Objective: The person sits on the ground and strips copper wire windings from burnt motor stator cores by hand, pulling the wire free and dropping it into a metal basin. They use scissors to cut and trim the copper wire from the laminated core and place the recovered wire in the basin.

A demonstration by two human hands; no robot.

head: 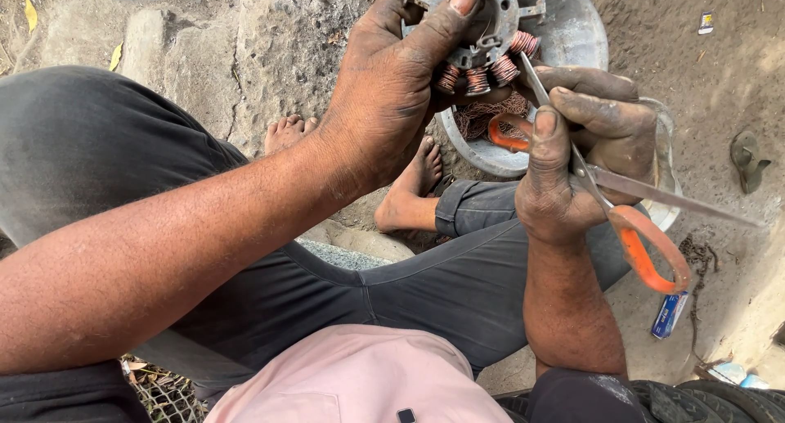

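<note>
- Your left hand (392, 87) grips the stator (478, 30), fingers wrapped tight, above the metal bowl (572, 38).
- Your right hand (580, 145) clasps orange-handled scissors (630, 218), one blade tip at the copper coils (491, 69).
- Judged step: prying windings loose; next calls for careful leverage.

The ground (719, 71) is bare, packed earth, grey-brown and dusty. A round metal bowl (572, 30) stands on it near the top edge of the view. Two bare feet (413, 182) rest on the earth just below the bowl. A worn sandal (748, 159) lies near the right edge. A small blue and white box (669, 315) lies at lower right, beside a loose strand of dark wire scraps (697, 259). A small packet (706, 22) lies at top right. Dry yellow leaves (31, 14) lie at top left, near rough stone slabs (147, 42).
</note>
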